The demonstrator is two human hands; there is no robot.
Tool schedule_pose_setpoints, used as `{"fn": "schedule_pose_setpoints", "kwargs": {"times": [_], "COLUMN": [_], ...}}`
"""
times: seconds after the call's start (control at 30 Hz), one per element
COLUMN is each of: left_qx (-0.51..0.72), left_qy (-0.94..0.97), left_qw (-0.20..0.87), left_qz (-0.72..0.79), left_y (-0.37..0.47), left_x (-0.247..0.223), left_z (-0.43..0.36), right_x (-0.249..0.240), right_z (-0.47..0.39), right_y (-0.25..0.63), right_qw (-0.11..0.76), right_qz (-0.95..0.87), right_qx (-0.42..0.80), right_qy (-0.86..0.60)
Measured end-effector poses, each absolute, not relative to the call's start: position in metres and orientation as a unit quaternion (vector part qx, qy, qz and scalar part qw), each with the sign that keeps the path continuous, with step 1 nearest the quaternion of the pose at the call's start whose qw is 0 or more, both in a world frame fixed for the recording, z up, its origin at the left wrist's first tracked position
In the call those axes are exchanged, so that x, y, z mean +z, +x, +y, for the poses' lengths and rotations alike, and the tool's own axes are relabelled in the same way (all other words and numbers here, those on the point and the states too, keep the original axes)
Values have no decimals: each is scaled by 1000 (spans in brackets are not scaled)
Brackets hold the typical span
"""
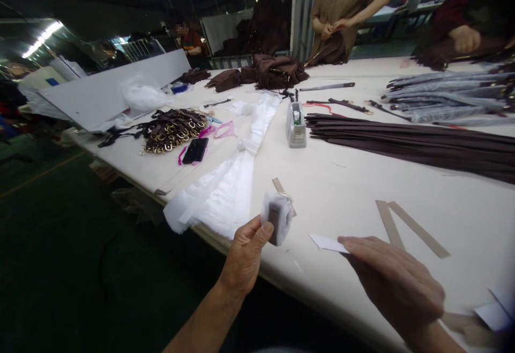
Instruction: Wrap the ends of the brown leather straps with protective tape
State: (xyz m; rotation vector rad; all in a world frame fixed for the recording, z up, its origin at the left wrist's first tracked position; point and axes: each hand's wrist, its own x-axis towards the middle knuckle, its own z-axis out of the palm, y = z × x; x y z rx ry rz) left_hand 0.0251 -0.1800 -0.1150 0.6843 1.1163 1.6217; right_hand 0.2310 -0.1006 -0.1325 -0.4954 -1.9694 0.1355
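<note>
My left hand (245, 251) pinches a small dark item wrapped in white tissue (277, 218), held above the table's near edge. Behind that wrapped item, a tan strip (278, 185) with a bit of metal beside it partly shows. To the right, my right hand (396, 275) grips a white card (325, 242) between thumb and fingers, its pointed end facing left. Two flat beige strips (420, 229) lie on the table just beyond my right hand. White tissue sheets (225, 192) spread over the table left of my left hand.
A tape dispenser (296, 125) stands mid-table, beside long dark brown straps (406, 141). Farther left are a phone (195, 151) and a pile of straps with gold buckles (173, 130). Wrapped straps (446, 95) lie at right. Across the table, a person (350, 4) handles brown material.
</note>
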Motion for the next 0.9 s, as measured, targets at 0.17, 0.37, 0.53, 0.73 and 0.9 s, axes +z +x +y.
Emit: {"fn": "schedule_pose_setpoints", "kwargs": {"times": [0.17,0.37,0.53,0.73,0.9], "left_qx": [671,654,614,678,715], "left_qy": [295,344,387,281,254], "left_qw": [506,499,504,537,520], "left_qz": [455,452,469,415,393], "left_y": [26,26,31,41,45], "left_x": [-114,-112,-107,-107,-107], "left_z": [-182,-188,-189,-185,-188], "right_x": [-129,-122,-122,-122,-124], "right_z": [-99,-96,-103,-108,-113], "right_y": [225,212,204,192,195], "right_qw": [490,411,406,484,504], "right_qz": [-835,-839,-814,-831,-832], "right_qx": [59,204,297,188,103], "right_qy": [-244,-291,-291,-198,-207]}}
